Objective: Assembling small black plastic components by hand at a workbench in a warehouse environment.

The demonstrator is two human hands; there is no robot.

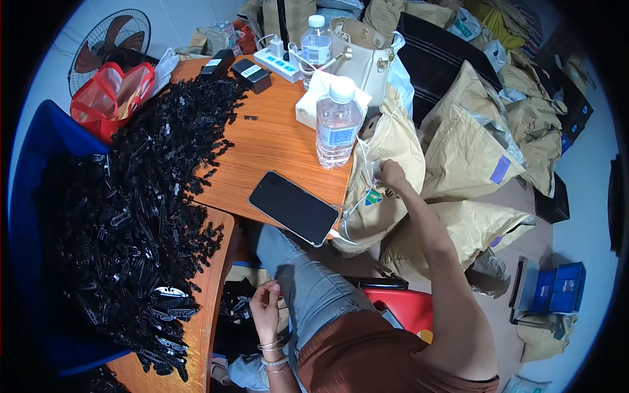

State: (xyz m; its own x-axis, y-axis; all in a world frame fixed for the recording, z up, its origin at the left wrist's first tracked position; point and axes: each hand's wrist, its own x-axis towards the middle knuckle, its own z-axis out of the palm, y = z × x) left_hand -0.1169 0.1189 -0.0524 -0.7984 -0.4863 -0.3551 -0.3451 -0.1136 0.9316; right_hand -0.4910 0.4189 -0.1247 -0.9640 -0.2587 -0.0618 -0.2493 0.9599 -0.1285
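Observation:
Over my lap, beside the table edge, my left hand (265, 303) has its fingers curled in toward the thumb; whatever may be between them is too small to make out. Bracelets circle that wrist. My right hand (391, 175) reaches out to a cream cloth bag (393, 147) at the table's right side. Its fingers are closed at the bag's front, near a small whitish bit I cannot identify. A black phone (295, 207) lies face up on the wooden table (282, 147), a white cable at its lower right corner. A large heap of black hair clips (141, 223) covers the table's left.
A blue bin (33, 170) borders the heap, with a red bag (105, 98) and a fan (108, 46) behind. Water bottle (339, 124), tissue pack (308, 108), power strip (278, 65) and white handbag (363, 62) stand at the back. Brown sacks (468, 141) fill the right.

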